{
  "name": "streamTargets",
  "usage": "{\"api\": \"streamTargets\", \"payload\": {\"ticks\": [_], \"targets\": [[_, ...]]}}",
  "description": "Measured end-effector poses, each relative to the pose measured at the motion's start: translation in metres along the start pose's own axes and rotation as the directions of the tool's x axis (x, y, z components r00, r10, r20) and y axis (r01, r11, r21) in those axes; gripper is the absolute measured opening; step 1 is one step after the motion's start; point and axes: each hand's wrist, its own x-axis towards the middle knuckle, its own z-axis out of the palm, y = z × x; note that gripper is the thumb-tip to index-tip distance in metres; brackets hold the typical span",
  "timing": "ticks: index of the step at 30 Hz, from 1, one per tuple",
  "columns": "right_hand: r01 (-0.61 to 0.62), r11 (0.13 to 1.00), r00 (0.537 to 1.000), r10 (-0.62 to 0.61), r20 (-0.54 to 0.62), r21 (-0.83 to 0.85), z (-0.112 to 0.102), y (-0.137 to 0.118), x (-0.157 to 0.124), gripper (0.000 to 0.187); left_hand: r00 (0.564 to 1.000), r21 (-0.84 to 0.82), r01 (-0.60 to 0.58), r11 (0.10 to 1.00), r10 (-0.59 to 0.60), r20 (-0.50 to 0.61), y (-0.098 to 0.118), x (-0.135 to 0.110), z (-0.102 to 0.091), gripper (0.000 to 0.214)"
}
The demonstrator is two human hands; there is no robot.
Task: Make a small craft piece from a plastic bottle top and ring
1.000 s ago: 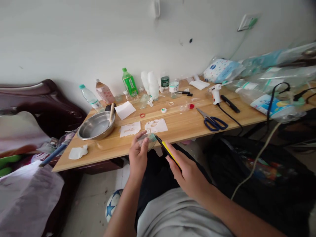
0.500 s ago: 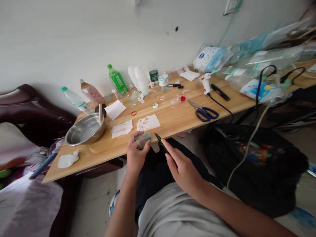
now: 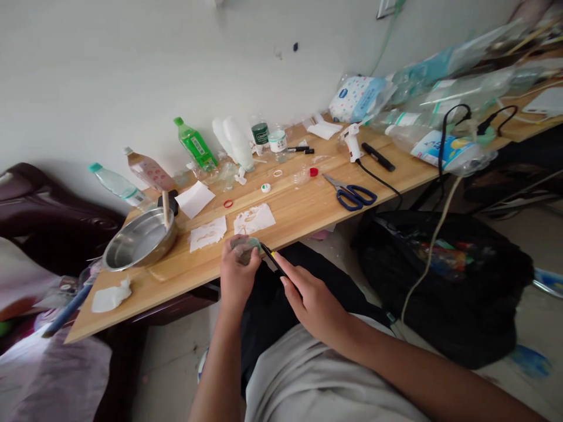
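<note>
At the table's front edge, my left hand (image 3: pixel 237 269) is closed around a small clear plastic bottle piece (image 3: pixel 247 248) with a greenish tint at its right end. My right hand (image 3: pixel 314 296) grips a black utility knife (image 3: pixel 270 258) with a yellow part. The knife's tip is right by the greenish end of the piece; whether it touches is too small to tell. Just beyond my hands lie two stained sheets of white paper, the left paper (image 3: pixel 208 234) and the right paper (image 3: pixel 259 220).
On the wooden table (image 3: pixel 299 205) are blue-handled scissors (image 3: pixel 352 195), a white glue gun (image 3: pixel 352 142), a metal bowl (image 3: pixel 139 239) and a green bottle (image 3: pixel 194 144). Plastic bottles (image 3: pixel 440 140) pile up at right. A black bag (image 3: pixel 440 293) stands on the floor.
The knife in my right hand has moved left, closer to the bottle piece. My left hand still holds the piece. The whole view has shifted slightly.
</note>
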Motion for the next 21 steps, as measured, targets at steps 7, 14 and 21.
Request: {"api": "streamTargets", "payload": {"ticks": [7,14,21], "targets": [[-0.019,1.000,1.000,0.019,-0.019,0.014,0.0018,-0.0019,0.0012,0.050,1.000,-0.001,0.005,1.000,-0.005,0.015,0.0011,-0.0004,0.0025,0.009],[-0.019,1.000,0.999,0.018,-0.041,-0.012,0.0052,-0.0028,0.0020,0.050,1.000,0.002,0.008,1.000,-0.008,0.010,0.0029,-0.0025,0.0067,0.016],[-0.011,1.000,0.999,0.010,-0.044,-0.023,0.0080,-0.0017,-0.0011,0.051,1.000,0.002,0.011,1.000,-0.011,0.005,0.0043,-0.0025,0.0066,0.017]]}}
